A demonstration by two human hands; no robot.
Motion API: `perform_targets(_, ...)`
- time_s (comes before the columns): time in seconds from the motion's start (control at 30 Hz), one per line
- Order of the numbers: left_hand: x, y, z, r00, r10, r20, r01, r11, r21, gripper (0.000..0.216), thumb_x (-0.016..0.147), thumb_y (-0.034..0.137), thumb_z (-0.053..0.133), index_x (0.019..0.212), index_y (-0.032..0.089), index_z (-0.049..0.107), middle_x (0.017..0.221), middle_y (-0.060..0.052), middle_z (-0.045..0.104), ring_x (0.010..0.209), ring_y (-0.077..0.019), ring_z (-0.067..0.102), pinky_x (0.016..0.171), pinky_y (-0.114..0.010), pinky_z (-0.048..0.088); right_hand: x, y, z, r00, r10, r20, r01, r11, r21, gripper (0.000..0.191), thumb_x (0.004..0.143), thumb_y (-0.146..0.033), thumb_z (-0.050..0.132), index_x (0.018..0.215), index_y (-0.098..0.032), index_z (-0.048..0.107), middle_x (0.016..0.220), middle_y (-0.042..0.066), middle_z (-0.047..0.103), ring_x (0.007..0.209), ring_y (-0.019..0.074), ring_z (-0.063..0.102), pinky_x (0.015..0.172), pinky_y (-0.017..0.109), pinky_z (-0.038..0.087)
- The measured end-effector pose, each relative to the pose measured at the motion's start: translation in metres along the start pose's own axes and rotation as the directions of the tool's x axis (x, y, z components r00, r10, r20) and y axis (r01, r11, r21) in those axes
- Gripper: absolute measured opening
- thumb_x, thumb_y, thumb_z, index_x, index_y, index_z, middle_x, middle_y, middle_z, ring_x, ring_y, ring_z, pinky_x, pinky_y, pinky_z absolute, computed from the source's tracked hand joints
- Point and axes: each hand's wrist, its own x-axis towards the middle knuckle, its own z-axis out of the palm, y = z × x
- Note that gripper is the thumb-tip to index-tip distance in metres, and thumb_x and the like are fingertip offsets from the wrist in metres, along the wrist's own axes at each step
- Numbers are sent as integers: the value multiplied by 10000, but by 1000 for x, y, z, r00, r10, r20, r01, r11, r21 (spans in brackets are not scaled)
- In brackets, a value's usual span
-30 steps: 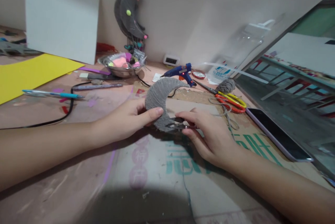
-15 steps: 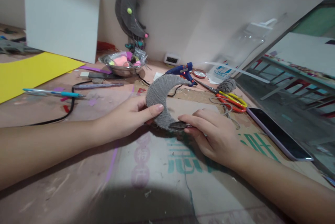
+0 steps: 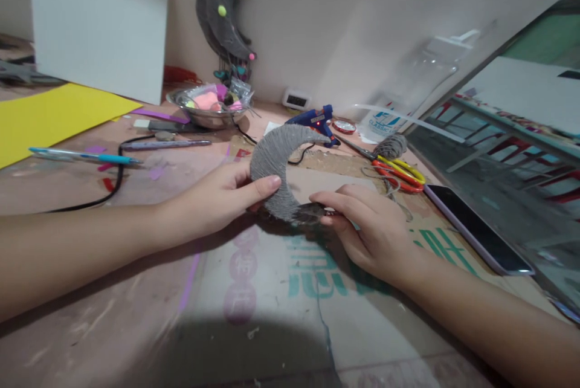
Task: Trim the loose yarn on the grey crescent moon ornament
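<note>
A crescent moon [image 3: 268,155] wrapped in grey yarn stands tilted in front of me, its lower tip darker than the rest. My left hand [image 3: 242,185] grips its outer curve, thumb lying across the front face. At the lower tip, my right hand [image 3: 357,219] has thumb and forefinger pinched together; whether a yarn end is also between them I cannot make out. Behind the upper tip lies a blue glue gun [image 3: 312,117] with a small red light. A ball of grey yarn [image 3: 392,146] and scissors [image 3: 403,173] with red and yellow handles are beyond my right hand.
A phone [image 3: 478,228] lies at the right edge. Printed cardboard [image 3: 272,315] covers the tabletop. To the left are a pen [image 3: 86,156], a black cord [image 3: 120,179] and a yellow sheet [image 3: 58,122]. A metal bowl [image 3: 208,117] of craft bits stands behind, below hanging grey moons [image 3: 224,13].
The whole view has shifted slightly. Both hands keep their places on the crescent moon, with only a tiny movement of the right fingers at its lower tip.
</note>
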Motion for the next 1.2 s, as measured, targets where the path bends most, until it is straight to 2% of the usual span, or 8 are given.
perform_targets(0.13, 0, -1, 0, 1000, -1, 2, 1, 999, -39, 313, 875, 423, 472, 785, 148, 593, 713, -7, 569, 665, -130, 526, 579, -231, 424, -1, 2, -1, 1000, -13, 17, 14, 1000, -26, 221, 887, -201, 466, 1073, -144, 570, 776, 51, 584, 680, 154, 521, 616, 275, 404)
perform_targets(0.63, 0, -1, 0, 1000, -20, 11, 21, 998, -55, 323, 870, 433, 471, 798, 145, 597, 713, -18, 564, 643, -132, 513, 558, -239, 419, 2, -3, 1, 998, -70, 10, 71, 989, -127, 189, 882, -195, 485, 1028, -159, 599, 745, 37, 596, 670, 151, 515, 606, 276, 384)
perform_targets(1.2, 1, -3, -1, 999, -22, 42, 25, 998, -62, 309, 869, 436, 470, 783, 156, 570, 704, -9, 532, 687, -148, 530, 623, -259, 449, 2, -3, 1, 996, -89, 24, 92, 988, -123, 202, 885, -187, 473, 1032, -164, 608, 730, 31, 606, 664, 145, 523, 604, 271, 390)
